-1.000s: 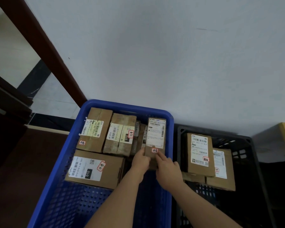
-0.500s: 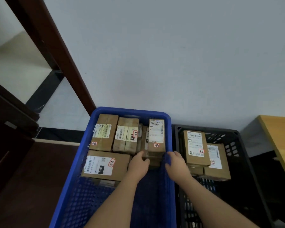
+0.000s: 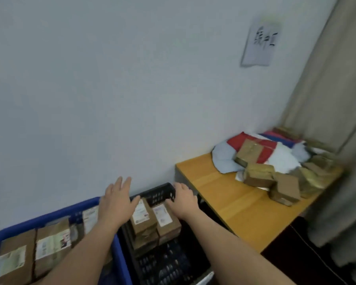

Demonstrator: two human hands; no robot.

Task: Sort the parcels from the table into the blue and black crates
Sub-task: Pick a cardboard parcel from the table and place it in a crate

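**Both hands free above the crates; next parcel to be fetched from the table**

I find my left hand [image 3: 116,199] spread, fingers straight and apart, hovering over the far rim of the blue crate [image 3: 49,215] and holding nothing. My right hand [image 3: 182,199] is over the far corner of the black crate [image 3: 162,192]; its fingers look loosely extended and nothing is gripped, though blur keeps me from saying whether the fingertips touch the rim.

The blue crate, at 7 o'clock in view, holds several cardboard boxes [image 3: 32,249] lying flat with labels up. The black crate, just beside it at 6 o'clock, holds two labelled boxes [image 3: 152,219] side by side on top of others.

The unsorted parcels [image 3: 275,177] lie heaped at 3 o'clock on the wooden table [image 3: 234,202], well apart from both hands: brown boxes tumbled against soft grey, red and blue mailer bags.

My judgement: the step in hand is the reach to the table for the next parcel. To do it well I would:
- take a box from the near edge of the heap, not one propping others, since the pile looks loose
- grip it across its short sides with one hand and turn the label up to read it before choosing a crate
- lay it flat beside those already placed
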